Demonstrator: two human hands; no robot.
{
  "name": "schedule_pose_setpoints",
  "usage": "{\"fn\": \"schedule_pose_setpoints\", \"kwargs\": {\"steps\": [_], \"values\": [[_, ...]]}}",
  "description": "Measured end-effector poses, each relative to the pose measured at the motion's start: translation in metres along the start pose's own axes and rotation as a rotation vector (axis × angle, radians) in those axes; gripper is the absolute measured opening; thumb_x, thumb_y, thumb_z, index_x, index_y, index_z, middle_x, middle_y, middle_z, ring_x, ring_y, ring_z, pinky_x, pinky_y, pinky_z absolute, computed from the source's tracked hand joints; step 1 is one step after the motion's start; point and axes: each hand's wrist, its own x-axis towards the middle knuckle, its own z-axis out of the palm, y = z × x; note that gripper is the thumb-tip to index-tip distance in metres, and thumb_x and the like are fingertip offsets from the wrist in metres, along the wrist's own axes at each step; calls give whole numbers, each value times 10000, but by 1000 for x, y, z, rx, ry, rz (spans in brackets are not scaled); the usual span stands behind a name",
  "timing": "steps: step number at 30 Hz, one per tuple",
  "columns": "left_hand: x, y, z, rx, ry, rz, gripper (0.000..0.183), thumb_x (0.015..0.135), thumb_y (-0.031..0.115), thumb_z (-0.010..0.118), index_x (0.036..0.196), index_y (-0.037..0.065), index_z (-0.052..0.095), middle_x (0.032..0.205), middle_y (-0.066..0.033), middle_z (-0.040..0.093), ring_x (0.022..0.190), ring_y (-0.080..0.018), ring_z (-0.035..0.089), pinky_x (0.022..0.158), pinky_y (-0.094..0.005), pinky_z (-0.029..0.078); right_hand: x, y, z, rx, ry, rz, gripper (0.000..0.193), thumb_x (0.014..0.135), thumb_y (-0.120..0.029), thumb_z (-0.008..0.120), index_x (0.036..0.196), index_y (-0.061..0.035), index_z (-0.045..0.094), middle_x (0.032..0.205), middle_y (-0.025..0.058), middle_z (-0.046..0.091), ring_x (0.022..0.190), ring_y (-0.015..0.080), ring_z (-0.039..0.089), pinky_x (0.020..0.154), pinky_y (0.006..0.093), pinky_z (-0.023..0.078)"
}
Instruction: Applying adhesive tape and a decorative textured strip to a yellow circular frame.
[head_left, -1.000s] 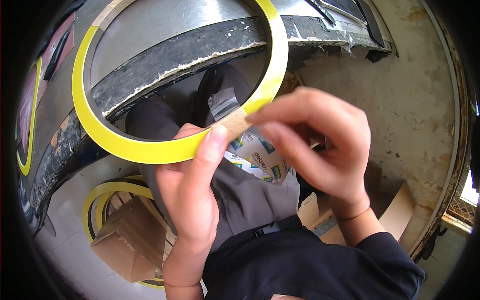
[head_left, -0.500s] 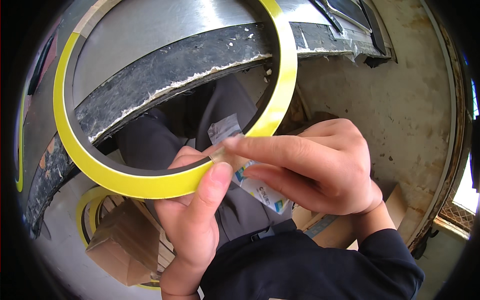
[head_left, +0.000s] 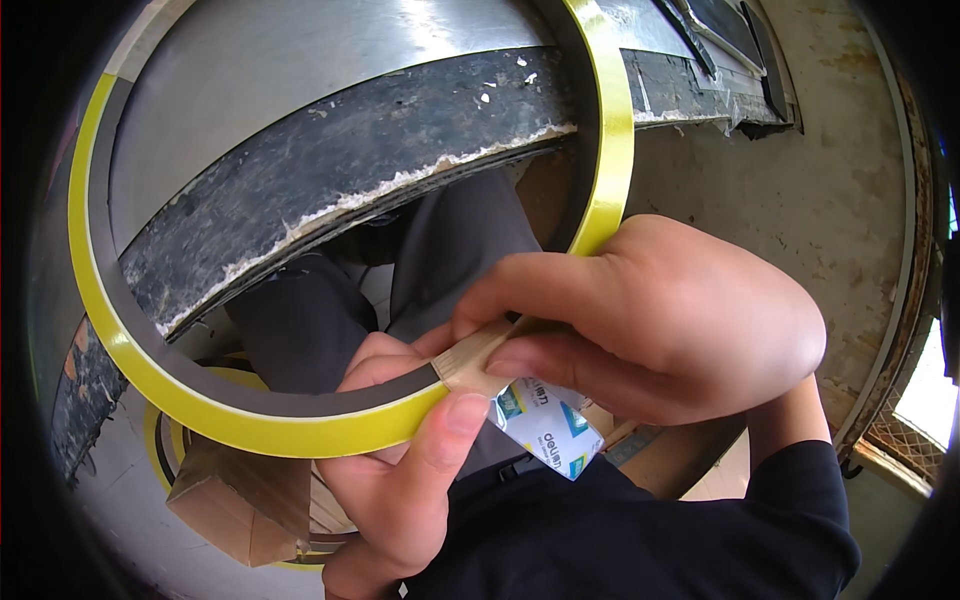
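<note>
A large yellow hoop [head_left: 270,430] with a dark inner face spans the left and middle of the view, tilted over the bench edge. My left hand [head_left: 400,500] grips its near side, thumb on the yellow outer face and fingers behind. Right of that thumb, a strip of tan tape [head_left: 462,358] lies across the band. My right hand [head_left: 690,325] pinches this tape between thumb and bent index finger; its other fingers are hidden. Below the pinch hangs a white printed film [head_left: 555,428] with blue-green patches. Another tan section [head_left: 148,38] shows on the hoop's far left.
Ahead is a metal-topped workbench [head_left: 330,65] with a chipped black edge [head_left: 400,125]. Dark flat pieces [head_left: 725,40] lie at its right end. More yellow hoops [head_left: 158,440] and an open cardboard box [head_left: 240,500] stand at the lower left. A mesh window [head_left: 900,448] is at right.
The hoop's near side has come lower, and its left side has shifted left. My right hand has turned and bent its index finger around the tape. More of the printed film shows below the fingers.
</note>
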Motion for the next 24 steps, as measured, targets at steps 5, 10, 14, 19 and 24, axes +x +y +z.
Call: {"fn": "schedule_pose_setpoints", "kwargs": {"steps": [5, 10, 14, 19, 24], "values": [[-1, -5, -5, 80, -46, 81, 206, 898, 132, 666, 991, -49, 632, 911, -91, 574, 910, -176, 602, 898, -329, 450, -15, 0, 10, 362, 122, -8, 127, 925, -136, 682, 1025, -58, 683, 760, 54, 720, 561, 183, 677, 509, 300, 505], [0, -4, 5, 126, 24, 123, 269, 920, 183, 574, 981, -75, 620, 943, -182, 614, 961, -282, 635, 1028, -461, 437, -51, 15, 29, 442, 176, 32, 319, 906, -301, 725, 971, 2, 650, 878, 100, 686, 789, 239, 682, 697, 299, 510], [-6, 0, 7, 83, 117, -36, 339, 943, 280, 540, 901, -52, 594, 859, -117, 589, 808, -203, 599, 869, -365, 457, -37, 9, 64, 1180, -98, 22, 336, 1052, -294, 517, 1111, 28, 594, 920, 119, 669, 873, 221, 653, 779, 325, 498], [-4, -4, 12, -3, 192, -68, 304, 982, 297, 505, 820, 41, 529, 790, -46, 501, 696, -128, 470, 690, -304, 369, -33, 1, 83, 1438, -71, 50, 312, 1092, -256, 418, 1030, 18, 552, 741, 50, 595, 672, 115, 562, 632, 272, 457], [-2, -11, -4, -102, 40, 120, 432, 1049, 282, 486, 1286, -76, 534, 1049, -151, 621, 916, -177, 573, 832, -346, 472, -23, 3, 102, 1349, 141, 39, 319, 1089, -249, 416, 965, 13, 550, 689, 32, 529, 602, 118, 454, 584, 275, 417]]}}
